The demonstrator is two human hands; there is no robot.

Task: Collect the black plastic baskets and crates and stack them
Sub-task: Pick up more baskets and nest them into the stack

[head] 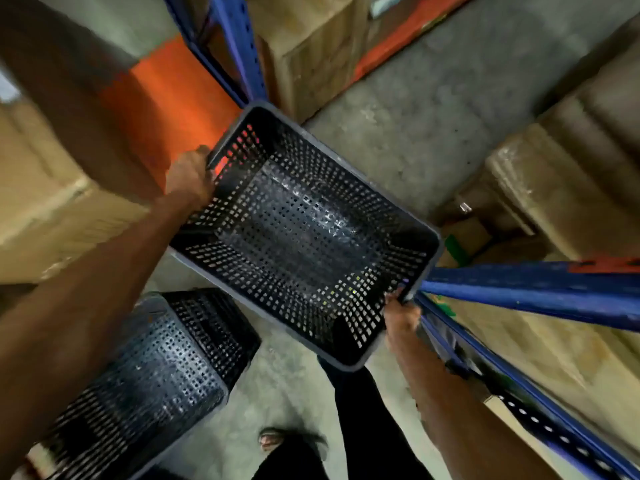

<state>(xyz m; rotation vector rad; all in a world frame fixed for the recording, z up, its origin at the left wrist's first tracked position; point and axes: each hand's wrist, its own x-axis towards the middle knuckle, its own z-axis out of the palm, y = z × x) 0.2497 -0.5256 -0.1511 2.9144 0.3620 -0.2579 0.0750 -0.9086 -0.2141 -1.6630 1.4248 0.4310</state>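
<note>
I hold a black perforated plastic basket in the air, open side facing me, above the concrete floor. My left hand grips its rim at the far-left handle slot. At the near-right end of the rim my right hand grips the other handle. A second black perforated basket lies tipped over on the floor at the lower left, its base and one side facing up. The held basket is empty inside.
Blue shelving uprights stand ahead, and a blue beam crosses at the right. Cardboard boxes fill the shelves left, ahead and right. An orange shelf beam runs at the left. My legs and a sandalled foot show below.
</note>
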